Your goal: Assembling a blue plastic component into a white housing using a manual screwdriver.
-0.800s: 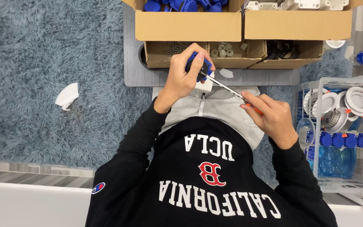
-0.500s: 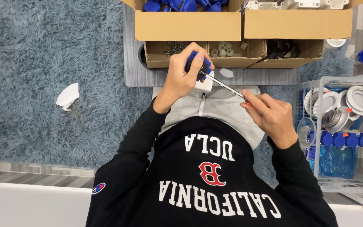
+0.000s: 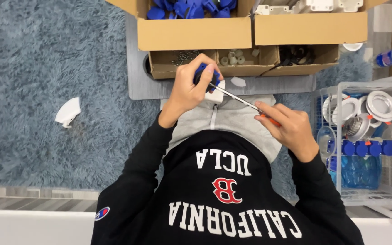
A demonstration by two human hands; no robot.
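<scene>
Seen from above, a person in a black printed sweatshirt sits on a shaggy blue-grey rug [image 3: 46, 68]. Compared with the earlier frames, almost nothing has changed: both hands keep their places, and the screwdriver's tilt has shifted only slightly.

The left hand [image 3: 189, 90] is closed around a small blue and white part [image 3: 207, 84], held over the lap just below the boxes. The right hand [image 3: 289, 127], at 4 o'clock from the left hand, is closed on the orange handle of a screwdriver [image 3: 241, 100]. Its metal shaft runs toward 10 o'clock, and the tip meets the blue and white part.

At 12 o'clock from the hands, two large cardboard boxes stand side by side: the left box [image 3: 193, 34] holds blue parts, the right box [image 3: 309, 27] white ones. Smaller open cartons [image 3: 241, 68] sit just below them on a grey mat [image 3: 137, 86], close in front of the left hand.

At 3 o'clock, a white wire basket [image 3: 332, 136] holds round white lamp fittings [image 3: 379, 105] and a row of blue caps. A crumpled white scrap [image 3: 68, 112] lies on the rug at 9 o'clock, well apart.
</scene>
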